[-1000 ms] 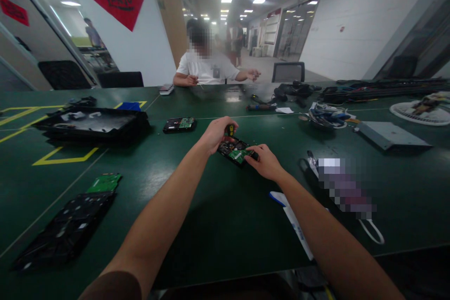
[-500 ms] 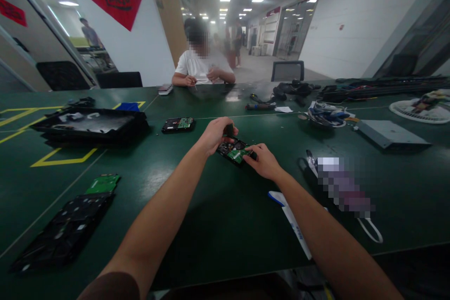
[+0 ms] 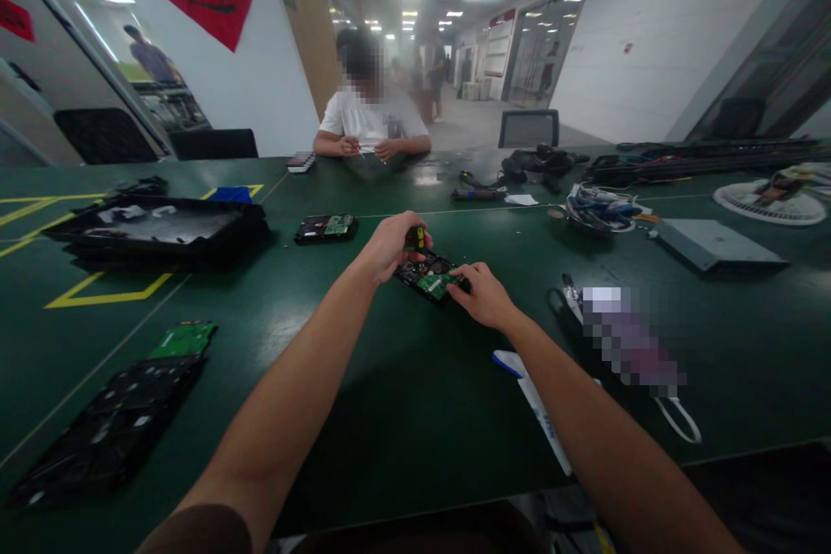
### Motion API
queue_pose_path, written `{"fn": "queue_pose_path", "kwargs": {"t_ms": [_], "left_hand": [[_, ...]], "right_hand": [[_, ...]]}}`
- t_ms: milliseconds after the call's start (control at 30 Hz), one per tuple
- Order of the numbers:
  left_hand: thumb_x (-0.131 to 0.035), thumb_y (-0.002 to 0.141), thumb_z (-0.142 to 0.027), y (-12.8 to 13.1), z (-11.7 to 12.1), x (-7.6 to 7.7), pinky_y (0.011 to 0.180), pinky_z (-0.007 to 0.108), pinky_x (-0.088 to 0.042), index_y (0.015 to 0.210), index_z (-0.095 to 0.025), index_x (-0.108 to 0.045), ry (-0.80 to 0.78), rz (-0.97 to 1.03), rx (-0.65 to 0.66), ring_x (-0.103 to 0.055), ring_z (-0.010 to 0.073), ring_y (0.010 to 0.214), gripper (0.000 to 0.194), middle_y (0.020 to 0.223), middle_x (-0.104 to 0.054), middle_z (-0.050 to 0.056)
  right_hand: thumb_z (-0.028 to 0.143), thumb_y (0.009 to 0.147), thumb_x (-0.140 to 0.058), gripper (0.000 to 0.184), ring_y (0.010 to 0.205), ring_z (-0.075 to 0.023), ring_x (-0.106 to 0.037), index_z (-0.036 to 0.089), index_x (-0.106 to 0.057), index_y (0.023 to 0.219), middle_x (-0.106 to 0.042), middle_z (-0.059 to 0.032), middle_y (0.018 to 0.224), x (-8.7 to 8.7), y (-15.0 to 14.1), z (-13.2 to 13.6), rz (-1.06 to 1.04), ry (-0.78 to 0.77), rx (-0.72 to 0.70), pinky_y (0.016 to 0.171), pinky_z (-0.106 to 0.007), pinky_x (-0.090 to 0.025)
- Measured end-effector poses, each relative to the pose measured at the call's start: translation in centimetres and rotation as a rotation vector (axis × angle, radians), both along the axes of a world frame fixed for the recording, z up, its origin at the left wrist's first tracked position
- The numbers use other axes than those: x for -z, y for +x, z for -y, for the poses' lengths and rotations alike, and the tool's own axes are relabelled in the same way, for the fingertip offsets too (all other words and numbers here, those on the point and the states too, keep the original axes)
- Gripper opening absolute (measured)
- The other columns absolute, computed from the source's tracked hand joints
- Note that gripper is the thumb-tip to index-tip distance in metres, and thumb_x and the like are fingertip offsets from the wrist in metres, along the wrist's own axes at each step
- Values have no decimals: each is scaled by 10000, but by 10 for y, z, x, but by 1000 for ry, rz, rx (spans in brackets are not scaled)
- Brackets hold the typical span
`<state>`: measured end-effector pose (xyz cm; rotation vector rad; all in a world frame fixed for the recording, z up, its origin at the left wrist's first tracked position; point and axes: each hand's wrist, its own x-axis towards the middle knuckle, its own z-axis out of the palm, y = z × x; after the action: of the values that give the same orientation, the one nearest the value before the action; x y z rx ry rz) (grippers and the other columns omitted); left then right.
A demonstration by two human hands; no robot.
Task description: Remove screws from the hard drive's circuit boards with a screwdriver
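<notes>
A black hard drive with a green circuit board lies on the dark green table in front of me. My left hand is closed round the black and yellow handle of a screwdriver, held upright over the drive's far left part; its tip is hidden. My right hand grips the near right end of the hard drive, thumb and fingers at its edge. Another hard drive rests to the left. At the lower left lie black drive parts with a loose green board.
A black tray stands at the left. On the right are a bundle of cables, a grey metal box and a pixelated item with a strap. A white-and-blue strip lies beside my right forearm. Across the table sits a person.
The screwdriver handle shows a different side, its yellow hidden half a second ago and visible now. Both hands stay at the drive. The person opposite has brought their hands together.
</notes>
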<state>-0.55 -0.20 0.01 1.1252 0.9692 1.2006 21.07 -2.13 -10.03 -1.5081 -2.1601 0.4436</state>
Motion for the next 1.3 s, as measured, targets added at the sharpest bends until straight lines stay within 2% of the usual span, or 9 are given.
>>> {"fn": "queue_pose_path", "kwargs": {"t_ms": [133, 300, 400, 633, 833, 933, 1033, 1167, 1300], "left_hand": [[-620, 759, -344, 1, -1, 0, 549, 278, -513, 846, -143, -629, -10, 10, 1, -663, 210, 751, 220, 791, -688, 108], [-606, 760, -334, 1, 2, -1, 526, 239, -481, 791, -135, -682, 84, -81, -9, -620, 178, 747, 215, 797, -656, 90], [-613, 765, -343, -1, 3, -2, 520, 237, -476, 814, -133, -697, 74, -104, 16, -624, 180, 738, 232, 794, -655, 93], [-649, 756, -345, 1, 0, 3, 571, 292, -532, 867, -150, -623, 18, 10, 36, -677, 236, 806, 226, 824, -684, 113], [-623, 754, -333, -2, 0, 2, 552, 251, -508, 785, -133, -692, 102, -78, -7, -615, 193, 796, 213, 853, -655, 111], [-615, 774, -340, -4, 2, 0, 564, 260, -511, 806, -132, -713, 94, -102, 11, -613, 195, 800, 232, 860, -655, 118], [-624, 783, -336, -3, 3, 0, 580, 287, -523, 862, -141, -686, 50, -68, 47, -634, 203, 776, 219, 843, -675, 124], [-643, 767, -312, -1, 3, -1, 609, 311, -540, 835, -150, -619, 23, -26, 35, -649, 204, 764, 177, 825, -688, 121], [-646, 747, -295, -1, 4, -2, 570, 262, -518, 789, -144, -640, 66, -50, 6, -616, 176, 761, 157, 829, -656, 94]], "right_hand": [[490, 941, -594, 369, 908, -187, -590, 298, -614, 1255, -498, -83, 1258, -1, -1, 1, 10, -18, 9, 786, -317, -453], [478, 943, -593, 362, 891, -185, -585, 294, -615, 1254, -499, -86, 1251, -2, -1, 2, 3, -12, 12, 769, -320, -451], [480, 935, -609, 368, 916, -192, -583, 297, -620, 1254, -498, -88, 1256, -2, -1, 3, -13, -13, 10, 769, -320, -449], [497, 928, -620, 401, 824, -151, -566, 306, -610, 1280, -490, -85, 1273, -2, 1, 3, -64, -31, 5, 703, -294, -437], [478, 923, -631, 379, 808, -145, -551, 308, -632, 1261, -515, -77, 1229, 3, 3, 1, -72, -12, -16, 712, -292, -436], [472, 918, -641, 369, 802, -145, -543, 301, -648, 1245, -532, -76, 1203, 6, 3, -1, -86, 19, -19, 731, -296, -439], [454, 915, -652, 358, 801, -143, -539, 290, -661, 1233, -543, -75, 1182, 7, 3, -2, -100, 39, -21, 745, -297, -440], [446, 918, -650, 352, 798, -141, -536, 285, -664, 1231, -547, -74, 1177, 7, 3, -2, -107, 34, -17, 733, -291, -437], [450, 918, -648, 361, 803, -143, -538, 289, -659, 1242, -546, -73, 1189, 6, 3, -2, -112, 21, -18, 722, -289, -438]]}}
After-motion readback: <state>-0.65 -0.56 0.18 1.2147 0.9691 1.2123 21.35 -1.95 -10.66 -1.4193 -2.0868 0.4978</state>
